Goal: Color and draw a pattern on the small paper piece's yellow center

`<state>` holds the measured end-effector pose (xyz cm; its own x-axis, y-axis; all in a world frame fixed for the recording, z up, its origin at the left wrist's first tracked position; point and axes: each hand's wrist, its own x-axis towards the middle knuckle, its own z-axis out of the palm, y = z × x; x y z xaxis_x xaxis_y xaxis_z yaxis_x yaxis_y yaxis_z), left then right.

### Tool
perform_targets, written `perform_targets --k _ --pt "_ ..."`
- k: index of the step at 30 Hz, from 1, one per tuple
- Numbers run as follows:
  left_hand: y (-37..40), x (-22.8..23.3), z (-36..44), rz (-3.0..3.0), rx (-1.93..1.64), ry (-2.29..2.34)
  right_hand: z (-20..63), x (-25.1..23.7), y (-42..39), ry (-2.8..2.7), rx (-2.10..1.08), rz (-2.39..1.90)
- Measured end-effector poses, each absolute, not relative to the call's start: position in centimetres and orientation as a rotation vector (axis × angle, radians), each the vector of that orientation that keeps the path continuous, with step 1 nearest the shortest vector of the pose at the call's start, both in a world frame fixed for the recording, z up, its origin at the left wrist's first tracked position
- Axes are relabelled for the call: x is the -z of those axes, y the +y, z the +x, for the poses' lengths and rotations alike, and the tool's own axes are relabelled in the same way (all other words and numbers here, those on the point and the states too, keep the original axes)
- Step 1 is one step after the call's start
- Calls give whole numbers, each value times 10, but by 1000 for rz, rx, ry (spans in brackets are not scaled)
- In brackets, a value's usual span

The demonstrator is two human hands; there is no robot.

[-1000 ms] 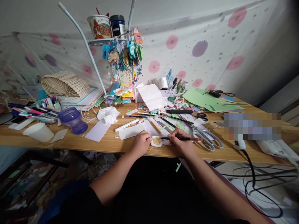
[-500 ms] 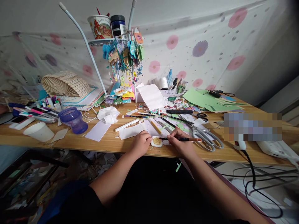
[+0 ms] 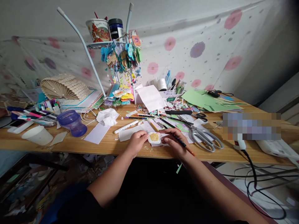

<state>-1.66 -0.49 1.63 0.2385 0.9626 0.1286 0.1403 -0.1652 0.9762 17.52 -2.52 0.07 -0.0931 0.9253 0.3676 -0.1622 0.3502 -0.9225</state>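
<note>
A small white cutout with a yellow round centre [image 3: 154,137] is held up just above the front edge of the wooden table [image 3: 105,144]. My left hand [image 3: 137,142] pinches its left side. My right hand [image 3: 173,142] touches its right side with the fingertips while gripping a dark pencil [image 3: 177,139] that slants toward the lower right. White paper pieces [image 3: 130,132] lie on the table just behind both hands.
Large silver scissors [image 3: 203,136] lie right of my right hand. A purple cup [image 3: 71,122], a white cup [image 3: 38,135], crumpled tissue [image 3: 106,116], green paper sheets [image 3: 205,101], pens and a lamp stand hung with paper ornaments [image 3: 122,57] crowd the table. A black cable [image 3: 253,174] hangs at the right edge.
The cutout was lying on the table with the pencil tip on it; now both hands have lifted it and the pencil has swung back to slant down to the right.
</note>
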Motion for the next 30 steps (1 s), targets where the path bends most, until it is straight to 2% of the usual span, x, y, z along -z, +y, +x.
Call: perform_targets --k 6,12,18,26,30 --pt "-28 -33 -11 1226 -1143 868 163 -10 -37 -1271 -1096 -557" --pt "-59 -51 -8 1382 -1157 600 160 -31 -53 -1197 -1069 -602" --pt "-74 -58 -6 1562 -1252 733 160 -54 -71 -1280 -1070 -615" --pt "-79 -57 -7 1623 -1270 755 176 -79 -86 -1310 -761 -522" --pt "-78 -56 -7 1646 -1261 753 175 -76 -88 -1250 -852 -563"
